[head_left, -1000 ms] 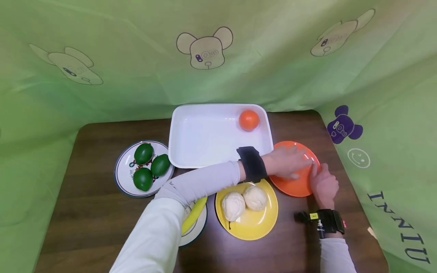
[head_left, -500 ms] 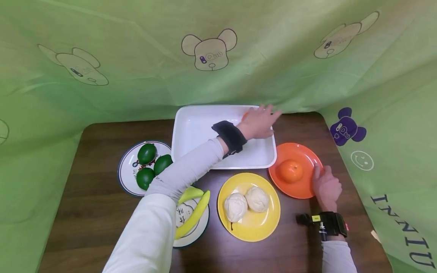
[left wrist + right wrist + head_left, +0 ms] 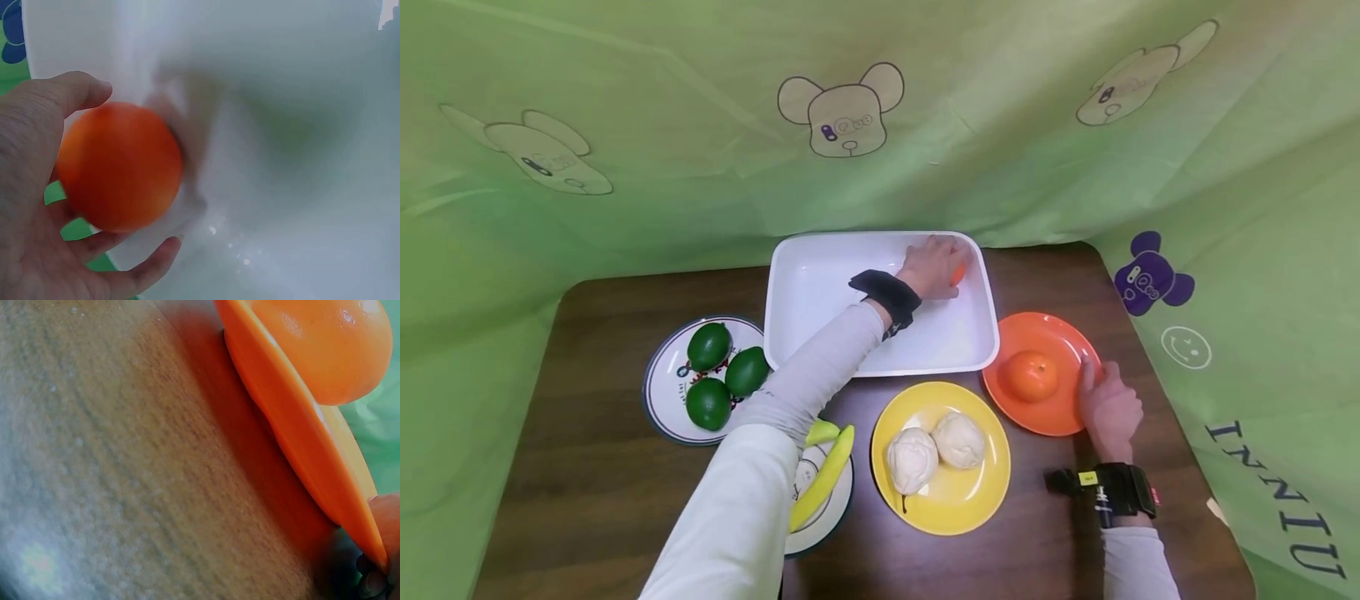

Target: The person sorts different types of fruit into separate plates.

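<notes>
In the head view my left hand (image 3: 931,268) is inside the white tray (image 3: 805,350), at its right end. The left wrist view has an orange (image 3: 122,167) in that hand, the thumb over its top edge and the fingers curved round its far and lower sides. My right hand (image 3: 1111,414) grips the right rim of an orange plate (image 3: 1060,333). A second orange (image 3: 1032,376) sits on this plate. In the right wrist view, fingertips (image 3: 374,582) show under the plate's rim at the lower right.
Left of the tray, a white plate (image 3: 662,392) bears several green lemon-shaped fruits (image 3: 709,403). Two pale, wrinkled round fruits (image 3: 913,460) lie on a yellow plate (image 3: 955,512). Yellow bananas (image 3: 826,483) on another plate (image 3: 842,512) are partly hidden by the left sleeve. A green curtain (image 3: 700,200) hangs behind.
My left hand has left the orange plate, where an orange now shows, and has moved left and back into the tray, round the other orange. My right hand stays at the plate rim.
</notes>
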Available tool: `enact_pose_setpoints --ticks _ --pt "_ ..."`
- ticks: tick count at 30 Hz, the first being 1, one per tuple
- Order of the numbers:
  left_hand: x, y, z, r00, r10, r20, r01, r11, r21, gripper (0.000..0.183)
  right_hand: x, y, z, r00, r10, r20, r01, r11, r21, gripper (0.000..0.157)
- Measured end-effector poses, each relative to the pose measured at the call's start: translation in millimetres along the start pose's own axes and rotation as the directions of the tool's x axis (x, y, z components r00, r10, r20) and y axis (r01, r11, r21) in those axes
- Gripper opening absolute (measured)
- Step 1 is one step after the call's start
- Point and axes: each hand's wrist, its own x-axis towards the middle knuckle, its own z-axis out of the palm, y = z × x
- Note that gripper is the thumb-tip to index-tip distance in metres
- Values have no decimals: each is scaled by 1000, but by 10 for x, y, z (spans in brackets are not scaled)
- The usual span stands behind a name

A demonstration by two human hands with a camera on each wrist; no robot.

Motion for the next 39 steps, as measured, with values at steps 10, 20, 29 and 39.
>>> enact_pose_setpoints --ticks 10,20,29,39 --pt "133 21 199 981 176 -80 -168 981 100 39 6 -6 40 1000 22 2 -22 1000 14 85" --pt "65 77 227 998 62 5 -62 997 36 44 11 -11 67 1000 5 -6 -5 1000 17 85" --pt "-57 351 -216 983 160 -88 -163 986 -27 37 49 71 16 1000 7 -14 -7 1000 8 87" --pt "-69 1077 -410 944 331 7 -331 944 -10 62 45 10 22 1000 -13 -16 13 1000 27 86"
